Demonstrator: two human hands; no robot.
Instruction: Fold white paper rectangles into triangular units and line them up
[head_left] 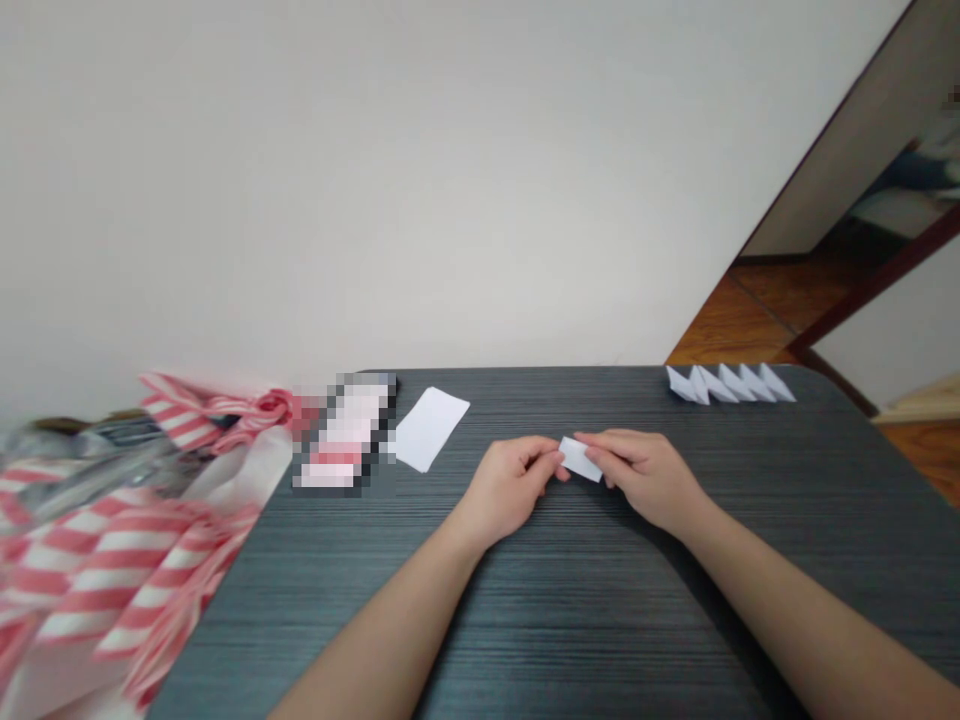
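A small folded piece of white paper (580, 461) is held between my two hands, a little above the dark table. My left hand (519, 482) pinches its left end between thumb and fingers. On the other side, my right hand (641, 473) grips the right end, with the thumb lying across the front. The fingers behind the paper are partly hidden. Left of my hands lies a stack of flat white paper sheets (433, 428). Several folded white paper pieces (729, 384) stand in a row near the table's far right edge.
The dark, grained table (540, 620) reaches to a plain white wall (450, 180). A blurred-out flat object, perhaps a phone (346, 430), rests at the far left. Red-and-white striped cloth (127, 560) is heaped beside the table. At right, wooden floor (739, 310) shows through a doorway.
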